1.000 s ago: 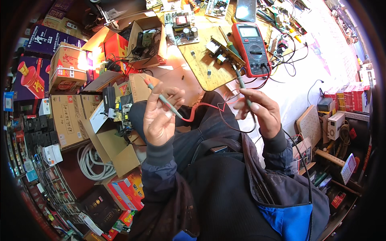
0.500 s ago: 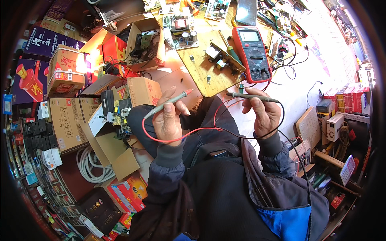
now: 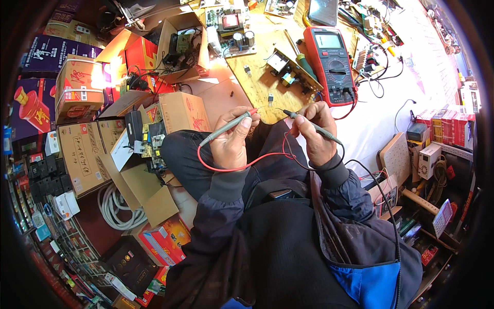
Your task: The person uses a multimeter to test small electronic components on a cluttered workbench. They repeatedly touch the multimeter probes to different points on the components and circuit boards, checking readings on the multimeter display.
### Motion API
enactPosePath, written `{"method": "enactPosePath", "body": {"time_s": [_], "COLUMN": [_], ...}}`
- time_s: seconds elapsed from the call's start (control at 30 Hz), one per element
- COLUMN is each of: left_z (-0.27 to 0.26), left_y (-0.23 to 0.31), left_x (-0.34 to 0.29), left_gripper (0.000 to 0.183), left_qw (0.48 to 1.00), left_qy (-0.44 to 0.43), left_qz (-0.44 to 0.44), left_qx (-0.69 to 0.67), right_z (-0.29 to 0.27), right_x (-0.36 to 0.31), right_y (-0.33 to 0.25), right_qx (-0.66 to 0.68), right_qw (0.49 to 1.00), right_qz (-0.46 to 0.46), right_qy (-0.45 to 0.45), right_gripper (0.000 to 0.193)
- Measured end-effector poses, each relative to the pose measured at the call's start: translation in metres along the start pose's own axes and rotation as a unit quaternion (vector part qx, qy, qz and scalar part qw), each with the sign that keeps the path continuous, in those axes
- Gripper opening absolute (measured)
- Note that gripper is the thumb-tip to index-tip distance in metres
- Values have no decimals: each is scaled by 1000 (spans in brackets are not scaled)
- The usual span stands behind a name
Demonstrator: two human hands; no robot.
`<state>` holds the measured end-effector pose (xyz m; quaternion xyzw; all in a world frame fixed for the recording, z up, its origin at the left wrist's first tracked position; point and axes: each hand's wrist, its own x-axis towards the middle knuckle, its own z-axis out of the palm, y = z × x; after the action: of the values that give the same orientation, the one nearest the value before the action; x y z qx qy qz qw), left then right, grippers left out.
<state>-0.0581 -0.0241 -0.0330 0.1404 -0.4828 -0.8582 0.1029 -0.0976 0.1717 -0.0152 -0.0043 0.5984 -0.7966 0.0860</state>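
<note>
My left hand [image 3: 232, 148] is closed around a grey test probe with a red tip [image 3: 226, 129], its red lead looping below. Between the fingers of my right hand [image 3: 320, 144] is a black-tipped test probe [image 3: 329, 135] with a black lead. Both tips point inward, a short way apart, just below a three-legged transistor [image 3: 270, 98] on the wooden board [image 3: 242, 85]. Whether either tip touches its legs is too small to tell. A red multimeter [image 3: 337, 77] lies beyond my right hand, with leads plugged into its lower end.
A circuit board [image 3: 290, 77] and a green-handled screwdriver [image 3: 304, 66] lie beside the multimeter. A second transistor [image 3: 247, 70] sits farther left. More boards and a phone [image 3: 323, 11] are at the back. Cardboard boxes [image 3: 182, 110] crowd the left; a shelf of odds and ends is right.
Both hands have moved inward, bringing the two probe tips close together near the transistor. The fingers of my left hand have closed further around its probe. The view has shifted slightly.
</note>
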Motion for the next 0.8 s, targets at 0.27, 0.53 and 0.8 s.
{"method": "enactPosePath", "body": {"time_s": [0.27, 0.53, 0.8], "left_z": [-2, -4, -2], "left_y": [-9, -14, -18], "left_x": [9, 12, 13], "left_gripper": [21, 20, 20], "left_qw": [1000, 1000, 1000], "left_qy": [3, 7, 18], "left_qz": [-19, -21, -17], "left_qx": [-12, -13, -2], "right_z": [-2, -2, -3], "right_x": [6, 7, 8], "right_y": [3, 6, 7], "right_qx": [-42, -54, -64], "right_qw": [998, 998, 997], "right_qz": [44, 40, 37], "right_qy": [7, 10, 8], "right_gripper": [16, 16, 16]}}
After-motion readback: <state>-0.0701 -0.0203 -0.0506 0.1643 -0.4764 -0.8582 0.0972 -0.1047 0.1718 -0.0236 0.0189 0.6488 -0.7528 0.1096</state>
